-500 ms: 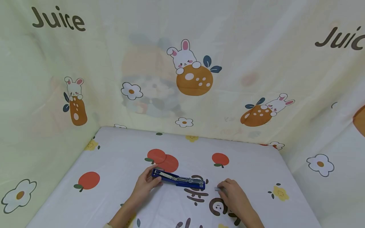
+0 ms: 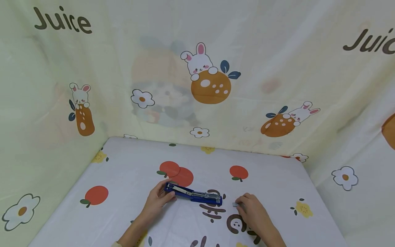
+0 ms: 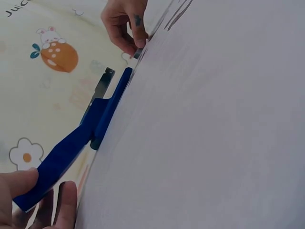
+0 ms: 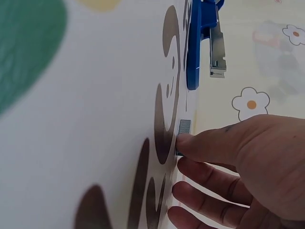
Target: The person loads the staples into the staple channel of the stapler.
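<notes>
ok so I'm standing right here watching this; there's a blue stapler (image 2: 193, 197) splayed open over the printed tablecloth (image 2: 117, 212), roughly midway between the person's 2 hands; the left hand (image 2: 156, 199) has its far-left end, thumb on 1 side and fingers on the other, not spread wide at all; what it's got is the top cover (image 3: 59, 157), which is tilted up off the cloth, while the base (image 3: 113, 107) lies low along it; the metal magazine (image 4: 218, 50) sits lifted apart from the base, so there's a clear gap between those 2.

The right hand (image 2: 252, 210) is pinching 1 little staple strip (image 4: 185, 126) between thumb and fingertips, other fingers loosely bent; can't tell if the strip actually touches the cloth.

Now the bit I'd pay attention to: the stapler's long axis runs left to right, its right end slightly closer to the person; magazine and base both point toward the right hand; the strip pokes out of that hand back toward the stapler, near its right end but not touching; so the left hand is nearer, being right on it, and the right hand is just off the free end.
</notes>
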The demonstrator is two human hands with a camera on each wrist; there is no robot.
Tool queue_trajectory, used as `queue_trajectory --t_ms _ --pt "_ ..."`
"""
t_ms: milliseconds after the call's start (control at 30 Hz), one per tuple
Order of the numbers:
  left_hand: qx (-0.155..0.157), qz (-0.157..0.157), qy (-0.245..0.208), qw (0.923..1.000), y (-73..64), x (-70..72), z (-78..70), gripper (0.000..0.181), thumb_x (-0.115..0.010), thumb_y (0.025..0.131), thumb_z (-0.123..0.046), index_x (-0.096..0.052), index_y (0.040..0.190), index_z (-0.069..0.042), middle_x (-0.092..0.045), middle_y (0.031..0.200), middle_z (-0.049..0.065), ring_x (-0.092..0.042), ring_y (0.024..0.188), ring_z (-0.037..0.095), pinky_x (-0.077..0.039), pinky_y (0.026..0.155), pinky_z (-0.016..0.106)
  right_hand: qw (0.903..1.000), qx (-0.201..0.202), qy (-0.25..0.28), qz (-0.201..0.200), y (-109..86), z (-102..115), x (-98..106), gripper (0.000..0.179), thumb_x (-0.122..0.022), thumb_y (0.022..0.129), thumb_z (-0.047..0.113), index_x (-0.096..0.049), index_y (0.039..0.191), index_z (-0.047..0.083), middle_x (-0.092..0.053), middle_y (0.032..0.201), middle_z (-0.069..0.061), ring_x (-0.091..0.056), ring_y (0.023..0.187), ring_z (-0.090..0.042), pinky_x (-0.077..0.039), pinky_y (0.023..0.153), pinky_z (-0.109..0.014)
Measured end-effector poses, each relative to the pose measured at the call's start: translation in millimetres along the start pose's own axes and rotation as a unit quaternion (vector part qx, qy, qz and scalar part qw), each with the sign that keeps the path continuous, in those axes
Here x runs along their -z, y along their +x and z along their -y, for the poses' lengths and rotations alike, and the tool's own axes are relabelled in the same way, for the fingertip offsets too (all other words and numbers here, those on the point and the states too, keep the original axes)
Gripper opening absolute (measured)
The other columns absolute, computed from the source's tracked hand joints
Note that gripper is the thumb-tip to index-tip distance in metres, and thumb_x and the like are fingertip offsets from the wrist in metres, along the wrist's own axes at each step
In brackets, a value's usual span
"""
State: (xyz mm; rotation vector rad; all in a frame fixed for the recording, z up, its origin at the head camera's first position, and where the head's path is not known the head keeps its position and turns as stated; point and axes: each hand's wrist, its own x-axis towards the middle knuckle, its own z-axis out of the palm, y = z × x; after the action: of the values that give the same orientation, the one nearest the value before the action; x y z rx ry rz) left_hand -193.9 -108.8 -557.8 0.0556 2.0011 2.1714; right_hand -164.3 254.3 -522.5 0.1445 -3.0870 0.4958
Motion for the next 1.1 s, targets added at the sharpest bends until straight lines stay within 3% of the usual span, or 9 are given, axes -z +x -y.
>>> queue_trajectory --t_ms 733,1100 --pt "-0.003 -0.006 -0.004 1.0000 -0.1 -1.0 -0.3 0.058 -0.069 0.103 -0.010 -0.045 0.156 -0.003 -0.051 0.158 0.026 -0.059 0.140 0.037 -0.064 0.098 0.029 0.9999 -0.009 0.011 -0.008 1.3 2.4 1.9 0.010 -0.081 0.091 0.009 -0.077 0.100 0.009 -0.073 0.096 -0.002 -0.065 0.090 -0.016 -0.064 0.086 -0.041" --pt "-0.003 -0.008 -0.001 1.0000 0.0 -1.3 0.8 0.059 -0.070 0.102 -0.013 -0.046 0.156 -0.004 -0.052 0.157 0.024 -0.057 0.143 0.037 -0.063 0.099 0.028 0.9988 -0.024 0.043 -0.005 4.6 7.5 1.8 0.012 -0.079 0.092 0.008 -0.076 0.103 0.011 -0.071 0.099 0.000 -0.062 0.088 -0.013 -0.063 0.081 -0.035"
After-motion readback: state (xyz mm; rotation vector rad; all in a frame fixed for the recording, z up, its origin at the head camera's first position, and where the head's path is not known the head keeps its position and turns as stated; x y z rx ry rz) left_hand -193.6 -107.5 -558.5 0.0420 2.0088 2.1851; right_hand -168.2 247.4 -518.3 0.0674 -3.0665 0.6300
